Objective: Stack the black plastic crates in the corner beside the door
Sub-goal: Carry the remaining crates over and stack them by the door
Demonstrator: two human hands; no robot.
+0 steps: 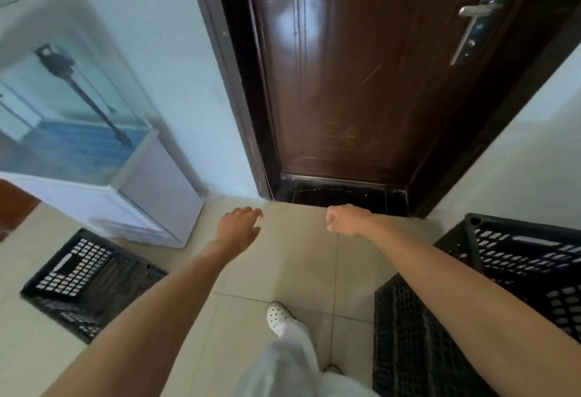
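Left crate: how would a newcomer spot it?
Start at the brown door; left of it stands a white cabinet. Before the cabinet lies the left crate, alone, while the other crates sit together right of the door.

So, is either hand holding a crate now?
No, the left hand and the right hand both hold nothing, out over the floor tiles.
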